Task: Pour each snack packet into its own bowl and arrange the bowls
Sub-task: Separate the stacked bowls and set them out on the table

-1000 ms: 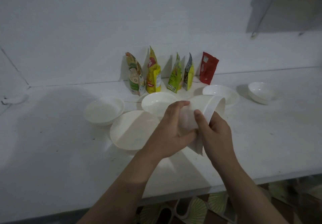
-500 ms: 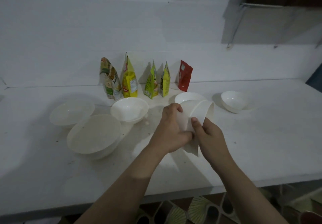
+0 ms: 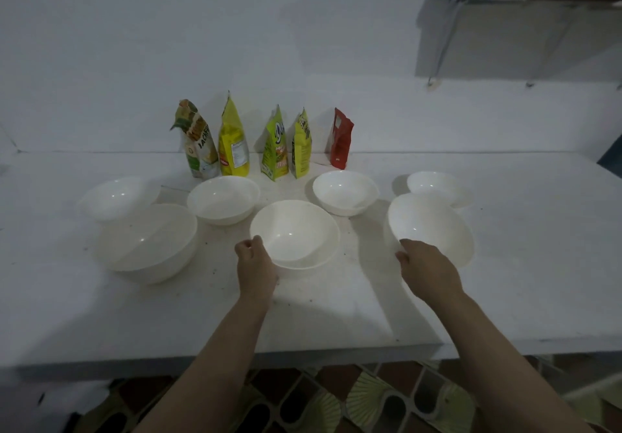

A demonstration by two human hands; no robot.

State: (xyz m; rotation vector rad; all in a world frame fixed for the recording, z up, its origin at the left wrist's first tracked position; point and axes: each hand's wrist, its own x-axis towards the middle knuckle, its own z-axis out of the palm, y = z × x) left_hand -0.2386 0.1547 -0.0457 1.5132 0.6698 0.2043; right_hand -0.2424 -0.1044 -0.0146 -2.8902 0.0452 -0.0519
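both hands are on bowls, one each. left hand (image 3: 254,264) pinches the near rim of the centre bowl (image 3: 295,233), fingers closed on the edge, bowl flat on the white counter (image 3: 336,315). right hand (image 3: 429,269) grips the near-left rim of the right bowl (image 3: 434,227); that bowl looks tipped toward the camera, so probably mid-placement, not settled.

taking the centre bowl as reference: two bowls left of it, a big one (image 3: 148,242) at front and a smaller one (image 3: 116,197) behind that. one bowl (image 3: 222,203) behind-left, one (image 3: 345,192) behind-right. small bowl (image 3: 434,188) far right-rear, just behind the right bowl, may be touching it, can't tell. all seven look empty.

five snack packets stand upright in a row behind the centre bowl, near the wall: green/white (image 3: 198,143), yellow (image 3: 233,143), lime (image 3: 276,146), yellow-green (image 3: 301,146), red (image 3: 341,140). all look sealed, can't confirm.

my read: layout step. rim grips make sense for sliding or spacing bowls, and leaving the packets parked at the back keeps the front free for that. no pouring done yet. seven bowls vs five packets, so two spare. risk: tipped right bowl slipping off a rim-only hold.
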